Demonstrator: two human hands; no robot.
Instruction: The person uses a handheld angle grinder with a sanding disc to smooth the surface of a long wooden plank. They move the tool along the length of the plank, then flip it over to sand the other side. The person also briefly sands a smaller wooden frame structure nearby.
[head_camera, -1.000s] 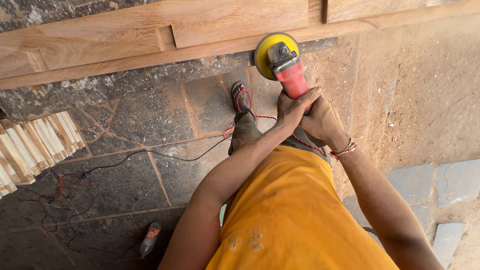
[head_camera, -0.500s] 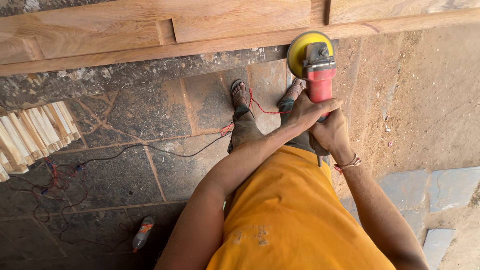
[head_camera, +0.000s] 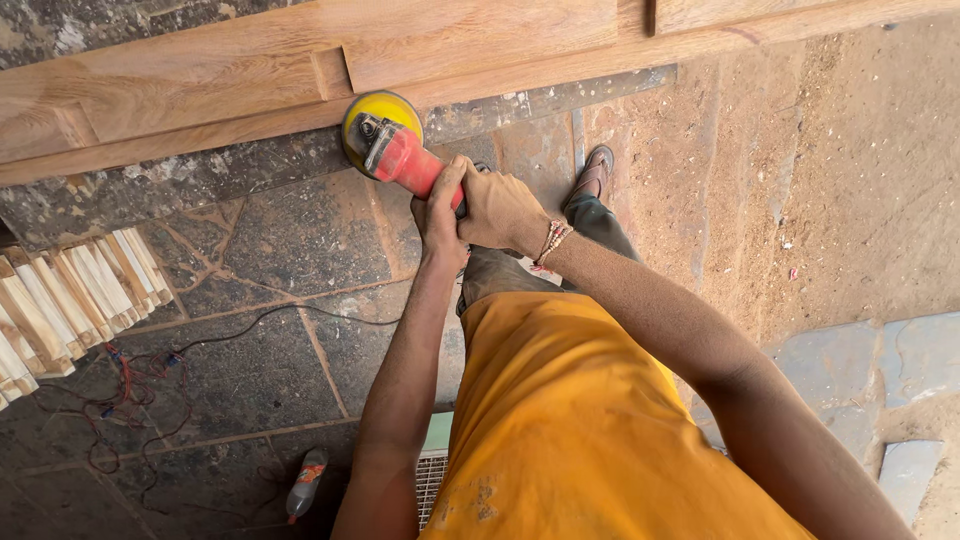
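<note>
Red grinder (head_camera: 405, 160) w/ yellow disc, dusty.

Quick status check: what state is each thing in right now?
Sander: gripped by both hands, yellow disc against the wood edge.
Left hand: closed on the sander.
Right hand: closed on the sander.
Wood frame: bare, unfinished.
Bottle: lying on the floor.
Cable: slack across the floor.

The red angle grinder (head_camera: 405, 160) carries a round yellow sanding disc (head_camera: 372, 122) at its head, with a grey metal housing just behind it. It lies tilted, disc toward the upper left, pressed against the lower edge of the long pale wooden door frame (head_camera: 250, 80), which stretches across the stone floor.
</note>
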